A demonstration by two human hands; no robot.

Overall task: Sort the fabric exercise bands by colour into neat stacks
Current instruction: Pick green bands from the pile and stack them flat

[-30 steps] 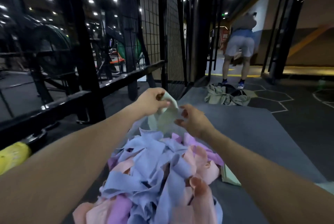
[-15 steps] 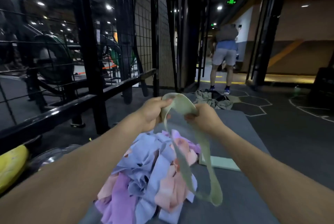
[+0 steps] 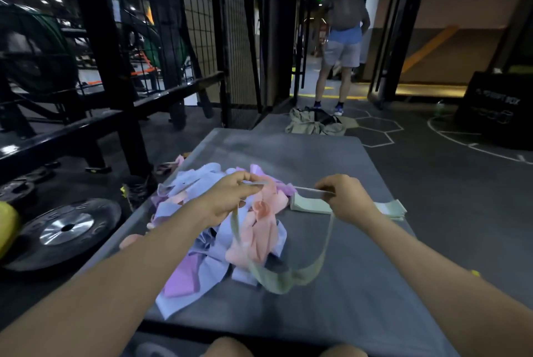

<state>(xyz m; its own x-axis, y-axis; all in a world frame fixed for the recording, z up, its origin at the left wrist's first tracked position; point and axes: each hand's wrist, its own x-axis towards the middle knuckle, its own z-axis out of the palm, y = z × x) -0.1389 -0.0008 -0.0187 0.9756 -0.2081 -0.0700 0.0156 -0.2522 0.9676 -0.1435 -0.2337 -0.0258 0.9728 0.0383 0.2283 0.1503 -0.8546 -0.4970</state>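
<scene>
Above the mat [image 3: 360, 284], left hand [image 3: 230, 198] and right hand [image 3: 343, 198] pinched a green band [image 3: 288, 280] taut; next, folding onto the green stack [image 3: 310, 204] at two o'clock.

A grey mat [image 3: 331, 154] carries a jumbled band pile [image 3: 213, 229] and a folded green stack [image 3: 310, 204].

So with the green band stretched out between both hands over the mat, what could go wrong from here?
The green band sags low between the left hand and right hand; its loop could snag the mixed pile and drag bands out. The green stack sits partly behind the right hand, so a careless drop might knock it crooked. Some bands already hang near the mat edge and could slip off.
</scene>
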